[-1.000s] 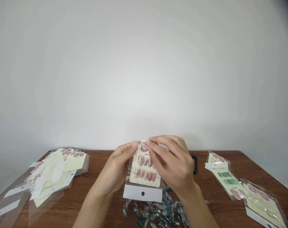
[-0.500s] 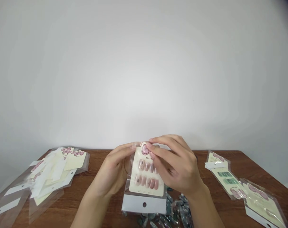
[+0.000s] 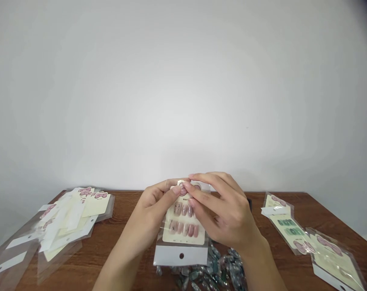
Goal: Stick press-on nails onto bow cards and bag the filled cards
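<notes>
Both hands, left hand [image 3: 151, 210] and right hand [image 3: 224, 212], now pinch the nail card packet [image 3: 183, 226] lower and squarer above the wooden table [image 3: 116, 238]; thumbs have closed together, print too small to read.

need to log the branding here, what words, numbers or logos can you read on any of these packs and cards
No text can be read.
Nail card in the clear bag, held by left hand and right hand: a small dark print line under the pink bow, too blurred to read.
Cards on the left pile: pink bows only.
Packs on the right: pink bows, no legible words.
</notes>
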Demonstrator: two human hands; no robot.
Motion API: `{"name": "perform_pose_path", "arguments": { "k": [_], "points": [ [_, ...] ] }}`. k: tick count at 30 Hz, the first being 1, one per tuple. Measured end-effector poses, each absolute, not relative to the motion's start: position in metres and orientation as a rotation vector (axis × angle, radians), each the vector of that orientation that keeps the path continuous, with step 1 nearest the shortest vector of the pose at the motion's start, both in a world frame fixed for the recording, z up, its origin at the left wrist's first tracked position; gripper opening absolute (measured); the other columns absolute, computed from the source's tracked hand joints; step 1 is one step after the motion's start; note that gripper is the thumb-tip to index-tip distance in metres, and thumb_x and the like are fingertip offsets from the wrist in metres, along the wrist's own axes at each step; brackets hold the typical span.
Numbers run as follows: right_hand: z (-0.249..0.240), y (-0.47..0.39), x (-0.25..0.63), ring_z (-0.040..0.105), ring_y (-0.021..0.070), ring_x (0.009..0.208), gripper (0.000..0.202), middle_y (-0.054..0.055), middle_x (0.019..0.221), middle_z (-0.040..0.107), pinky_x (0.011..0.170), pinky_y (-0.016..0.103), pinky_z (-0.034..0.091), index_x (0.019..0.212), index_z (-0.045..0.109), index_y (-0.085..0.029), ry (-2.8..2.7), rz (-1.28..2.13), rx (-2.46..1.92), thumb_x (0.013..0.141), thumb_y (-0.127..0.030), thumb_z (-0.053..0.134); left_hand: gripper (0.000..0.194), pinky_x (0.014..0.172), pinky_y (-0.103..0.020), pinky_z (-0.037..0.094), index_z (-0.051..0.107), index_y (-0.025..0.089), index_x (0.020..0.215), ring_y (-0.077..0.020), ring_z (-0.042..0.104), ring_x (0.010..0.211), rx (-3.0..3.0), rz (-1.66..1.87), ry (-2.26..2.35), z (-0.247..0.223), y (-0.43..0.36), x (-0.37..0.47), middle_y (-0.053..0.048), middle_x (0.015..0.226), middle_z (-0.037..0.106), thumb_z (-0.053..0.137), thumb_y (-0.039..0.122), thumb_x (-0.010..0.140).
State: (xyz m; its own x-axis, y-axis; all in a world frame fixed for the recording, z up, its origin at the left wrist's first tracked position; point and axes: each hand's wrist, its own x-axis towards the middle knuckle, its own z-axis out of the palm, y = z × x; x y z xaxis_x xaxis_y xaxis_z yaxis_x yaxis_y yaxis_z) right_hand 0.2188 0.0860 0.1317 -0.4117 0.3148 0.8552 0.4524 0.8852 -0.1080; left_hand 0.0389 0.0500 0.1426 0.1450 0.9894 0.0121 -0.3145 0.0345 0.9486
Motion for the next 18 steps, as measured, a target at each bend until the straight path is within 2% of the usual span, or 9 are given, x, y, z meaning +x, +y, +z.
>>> {"name": "perform_pose_path", "arguments": {
  "k": [3, 7, 10, 14, 18],
  "points": [
    [0.130, 0.082, 0.214, 0.063, 0.0242, 0.107, 0.037, 0.008, 0.115, 0.069, 0.085, 0.042, 0.056, 0.122, 0.065, -0.024, -1.955, 0.002, -0.577, 0.087, -0.013, 0.062, 0.031, 0.077, -0.029, 0.055, 0.073, 0.024, 0.118, -0.0226, 0.072, 0.091, 1.114, 1.246, 0.896, 0.143, 0.048, 0.040, -0.008, 0.107, 0.077, 0.062, 0.036, 0.092],
    [0.132, 0.075, 0.206, 0.065, 0.0241, 0.109, 0.047, 0.007, 0.120, 0.068, 0.091, 0.041, 0.056, 0.134, 0.054, -0.029, -1.782, 0.389, -0.831, 0.089, -0.030, 0.067, 0.030, 0.087, -0.033, 0.055, 0.073, 0.027, 0.119, -0.0247, 0.070, 0.102, 1.210, 1.273, 0.908, 0.144, 0.042, 0.039, -0.006, 0.110, 0.077, 0.060, 0.036, 0.094],
    [0.137, 0.072, 0.204, 0.069, 0.0215, 0.099, 0.040, 0.005, 0.115, 0.070, 0.077, 0.031, 0.060, 0.127, 0.059, -0.031, -1.746, 0.735, -0.949, 0.089, -0.039, 0.067, 0.031, 0.093, -0.034, 0.053, 0.073, 0.029, 0.121, -0.0259, 0.068, 0.108, 1.298, 1.280, 0.938, 0.143, 0.041, 0.042, -0.006, 0.116, 0.076, 0.060, 0.037, 0.094],
    [0.146, 0.070, 0.207, 0.071, 0.0178, 0.078, 0.029, 0.003, 0.097, 0.074, 0.058, 0.024, 0.057, 0.112, 0.067, -0.028, -1.684, 0.992, -0.962, 0.087, -0.042, 0.070, 0.029, 0.092, -0.034, 0.053, 0.075, 0.028, 0.118, -0.0262, 0.068, 0.108, 1.342, 1.285, 0.959, 0.142, 0.041, 0.044, -0.006, 0.115, 0.076, 0.060, 0.036, 0.094],
    [0.147, 0.072, 0.214, 0.070, 0.0171, 0.073, 0.023, 0.003, 0.087, 0.075, 0.061, 0.027, 0.057, 0.104, 0.071, -0.025, -1.655, 1.160, -0.860, 0.087, -0.041, 0.071, 0.026, 0.084, -0.033, 0.055, 0.077, 0.026, 0.112, -0.0265, 0.070, 0.103, 1.221, 1.259, 0.849, 0.145, 0.040, 0.038, -0.007, 0.110, 0.077, 0.061, 0.035, 0.094]
  ]
}}
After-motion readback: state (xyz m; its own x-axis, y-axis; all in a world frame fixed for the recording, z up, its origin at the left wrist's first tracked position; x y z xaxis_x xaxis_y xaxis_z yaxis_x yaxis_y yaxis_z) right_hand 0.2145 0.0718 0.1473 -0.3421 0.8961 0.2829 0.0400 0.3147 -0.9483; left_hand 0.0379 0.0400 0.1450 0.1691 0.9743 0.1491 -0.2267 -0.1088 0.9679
